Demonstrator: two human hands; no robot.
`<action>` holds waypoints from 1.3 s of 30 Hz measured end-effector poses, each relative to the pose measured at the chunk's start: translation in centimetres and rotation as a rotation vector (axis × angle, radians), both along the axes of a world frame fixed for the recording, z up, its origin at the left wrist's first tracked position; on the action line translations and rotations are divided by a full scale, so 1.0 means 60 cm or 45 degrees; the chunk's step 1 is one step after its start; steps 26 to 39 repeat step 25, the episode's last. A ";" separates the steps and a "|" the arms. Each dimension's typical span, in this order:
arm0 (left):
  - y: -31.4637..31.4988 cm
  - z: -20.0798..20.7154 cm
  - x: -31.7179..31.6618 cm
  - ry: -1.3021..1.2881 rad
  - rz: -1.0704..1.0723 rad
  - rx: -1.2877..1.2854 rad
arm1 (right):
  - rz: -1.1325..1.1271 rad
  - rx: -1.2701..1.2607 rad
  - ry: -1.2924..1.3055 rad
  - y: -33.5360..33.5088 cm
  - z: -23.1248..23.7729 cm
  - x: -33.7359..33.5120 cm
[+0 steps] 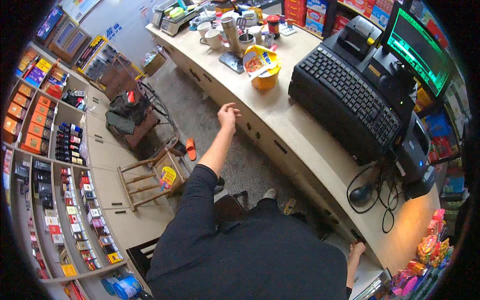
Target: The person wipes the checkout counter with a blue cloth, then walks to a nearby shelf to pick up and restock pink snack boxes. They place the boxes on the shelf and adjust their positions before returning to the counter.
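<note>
My left hand (229, 116) hangs in the air beside the front of the long pale counter (285, 120), its fingers loosely bent and slightly apart, with nothing in them. Low at the right, my right hand (356, 248) is at the counter's front, fingers curled at a dark handle (356, 235); the fingertips are partly hidden. On the countertop, past my left hand, stands a yellow instant noodle tub (265, 82) with its lid peeled up. A dark phone (231, 62) lies beside it, near a metal tumbler (230, 34) and a white mug (213, 39).
A black keyboard (350, 85), a lit monitor (417, 50) and a mouse (361, 195) with looped cable occupy the counter. Behind me are a wooden chair (150, 182), another chair draped with dark clothing (127, 110), an orange slipper (190, 149) and stocked shelves (75, 172).
</note>
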State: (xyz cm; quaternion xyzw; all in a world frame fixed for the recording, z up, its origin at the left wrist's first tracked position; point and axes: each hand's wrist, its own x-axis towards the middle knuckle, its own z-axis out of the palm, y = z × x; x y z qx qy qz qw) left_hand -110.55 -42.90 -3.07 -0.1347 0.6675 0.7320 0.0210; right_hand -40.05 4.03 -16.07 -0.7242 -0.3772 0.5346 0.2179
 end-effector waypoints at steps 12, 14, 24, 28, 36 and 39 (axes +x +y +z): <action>-0.080 0.106 -0.186 0.383 -0.338 -1.240 | -0.279 0.272 -0.159 -0.013 -0.093 -0.030; -0.040 0.149 -0.231 0.452 -0.470 -1.453 | -0.239 0.265 -0.185 -0.032 -0.122 -0.015; -0.061 0.171 -0.553 0.821 -1.221 -2.032 | -0.142 -0.221 0.565 -0.265 -0.098 -0.203; 0.030 0.150 -0.579 0.968 -1.403 -1.970 | -0.278 -0.125 0.537 -0.349 -0.030 -0.197; 0.030 0.150 -0.579 0.968 -1.403 -1.970 | -0.278 -0.125 0.537 -0.349 -0.030 -0.197; 0.030 0.150 -0.579 0.968 -1.403 -1.970 | -0.278 -0.125 0.537 -0.349 -0.030 -0.197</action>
